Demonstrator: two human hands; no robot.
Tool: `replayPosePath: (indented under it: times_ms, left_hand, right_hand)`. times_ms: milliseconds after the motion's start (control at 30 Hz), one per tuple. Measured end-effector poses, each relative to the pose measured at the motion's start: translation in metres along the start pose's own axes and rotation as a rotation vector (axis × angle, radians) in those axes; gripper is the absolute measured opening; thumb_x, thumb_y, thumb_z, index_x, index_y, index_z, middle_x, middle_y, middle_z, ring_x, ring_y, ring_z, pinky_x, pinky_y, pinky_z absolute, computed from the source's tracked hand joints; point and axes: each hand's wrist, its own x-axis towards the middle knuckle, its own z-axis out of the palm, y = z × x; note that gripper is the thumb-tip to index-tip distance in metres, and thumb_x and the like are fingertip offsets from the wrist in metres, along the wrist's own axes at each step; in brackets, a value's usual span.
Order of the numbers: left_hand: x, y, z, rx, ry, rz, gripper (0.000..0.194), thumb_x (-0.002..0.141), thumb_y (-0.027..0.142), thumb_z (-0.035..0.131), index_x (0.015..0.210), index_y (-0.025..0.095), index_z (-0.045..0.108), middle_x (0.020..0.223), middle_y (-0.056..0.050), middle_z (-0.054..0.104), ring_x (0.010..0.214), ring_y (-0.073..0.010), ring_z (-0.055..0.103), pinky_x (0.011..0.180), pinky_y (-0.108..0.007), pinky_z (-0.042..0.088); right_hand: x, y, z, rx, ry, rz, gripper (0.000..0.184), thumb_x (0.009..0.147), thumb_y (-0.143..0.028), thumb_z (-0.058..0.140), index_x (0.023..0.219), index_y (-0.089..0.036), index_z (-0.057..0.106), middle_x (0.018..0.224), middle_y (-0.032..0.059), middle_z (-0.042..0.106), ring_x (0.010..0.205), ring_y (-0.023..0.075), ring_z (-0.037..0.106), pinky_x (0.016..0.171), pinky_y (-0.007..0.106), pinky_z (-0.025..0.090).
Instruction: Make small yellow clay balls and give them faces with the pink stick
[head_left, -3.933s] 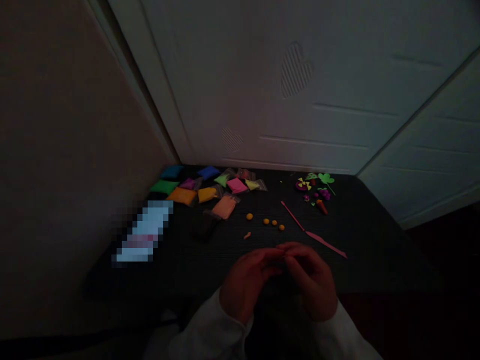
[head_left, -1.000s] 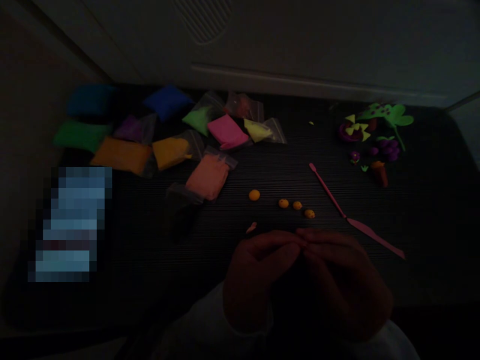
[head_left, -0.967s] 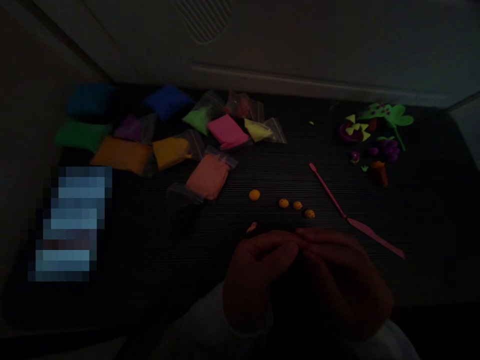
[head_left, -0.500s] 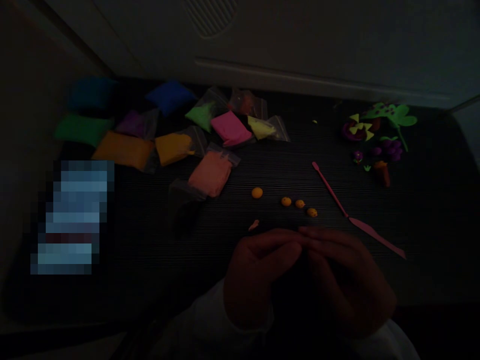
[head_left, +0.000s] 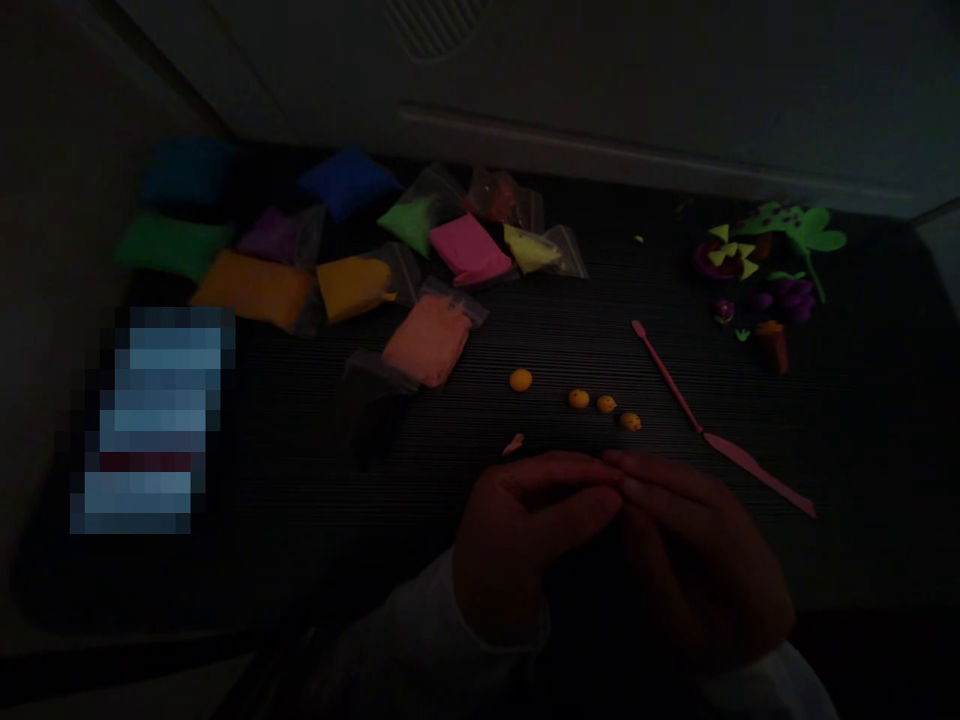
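My left hand (head_left: 540, 545) and my right hand (head_left: 705, 550) meet at the fingertips near the table's front edge. Both are closed, and anything between the fingers is hidden by them and by the dim light. Just beyond the left fingers lies a small scrap of peach clay (head_left: 514, 444). Farther out rest a plain yellow-orange clay ball (head_left: 520, 380) and three small yellow clay pieces (head_left: 578, 399) with dark specks, set in a slanting row. To the right, a pink modelling tool (head_left: 669, 378) touches or nearly touches a pink clay knife (head_left: 759, 474).
Several bags of coloured clay, such as a peach one (head_left: 427, 340) and an orange one (head_left: 253, 288), cover the back left. A lit phone-like screen (head_left: 154, 420), blurred, lies at left. Finished clay figures, among them purple grapes (head_left: 787, 298) and a green flower shape (head_left: 814, 232), stand back right.
The whole view has shifted slightly, so the table things appear a little to the right and higher. My hands stay together, with the fingertips slightly moved against each other.
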Motion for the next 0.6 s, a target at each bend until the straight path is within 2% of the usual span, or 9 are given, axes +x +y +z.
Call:
replayPosePath:
  times_ms: [100,233,333,433,533,600]
  left_hand:
    - [0.001,0.000,0.000,0.010,0.036,-0.012,0.008,0.067,0.018,0.069,0.073,0.022,0.072,0.081,0.002,0.072,0.080,-0.0115,0.064,0.077,-0.021,0.048]
    - [0.001,0.001,0.001,0.030,0.064,-0.037,0.007,0.069,0.017,0.067,0.073,0.021,0.072,0.080,0.001,0.072,0.078,-0.0121,0.063,0.077,-0.023,0.047]
    - [0.001,0.002,0.001,0.003,0.061,-0.054,0.005,0.067,0.018,0.069,0.071,0.021,0.071,0.079,0.001,0.072,0.077,-0.0121,0.063,0.075,-0.022,0.047]
    - [0.001,0.003,0.001,0.041,0.040,-0.060,0.005,0.067,0.019,0.069,0.070,0.021,0.072,0.078,0.000,0.071,0.077,-0.0133,0.063,0.075,-0.023,0.047]
    - [0.000,0.006,-0.001,0.119,-0.003,-0.075,0.005,0.068,0.018,0.068,0.070,0.021,0.072,0.077,0.001,0.071,0.077,-0.0130,0.062,0.074,-0.023,0.047]
    - [-0.001,0.008,-0.002,0.166,-0.040,-0.096,0.005,0.067,0.017,0.068,0.070,0.020,0.072,0.077,0.000,0.070,0.076,-0.0129,0.062,0.073,-0.023,0.047]
  right_hand:
    - [0.000,0.000,0.000,-0.020,0.028,-0.006,0.024,0.072,-0.001,0.057,0.092,-0.012,0.062,0.092,0.0083,0.065,0.088,0.0138,0.062,0.079,0.025,0.052]
    - [-0.002,0.002,-0.002,0.000,-0.016,-0.011,0.033,0.070,0.000,0.055,0.099,-0.015,0.062,0.096,0.0075,0.065,0.091,0.0154,0.060,0.080,0.028,0.053]
    - [-0.006,0.005,-0.004,0.083,-0.024,0.046,0.041,0.070,0.000,0.054,0.106,-0.018,0.059,0.102,0.0051,0.063,0.095,0.0163,0.059,0.081,0.030,0.052]
    - [-0.006,0.008,-0.011,0.165,-0.033,0.123,0.041,0.071,-0.001,0.055,0.107,-0.021,0.058,0.098,0.0018,0.065,0.094,0.0159,0.060,0.080,0.030,0.052]
    - [0.003,0.009,-0.023,0.150,-0.162,0.136,0.036,0.072,-0.005,0.057,0.104,-0.022,0.059,0.093,0.0008,0.067,0.090,0.0147,0.062,0.077,0.027,0.052]
    - [0.012,0.010,-0.032,0.100,-0.292,0.065,0.033,0.073,-0.008,0.059,0.104,-0.021,0.059,0.092,0.0014,0.068,0.089,0.0144,0.062,0.077,0.026,0.052]
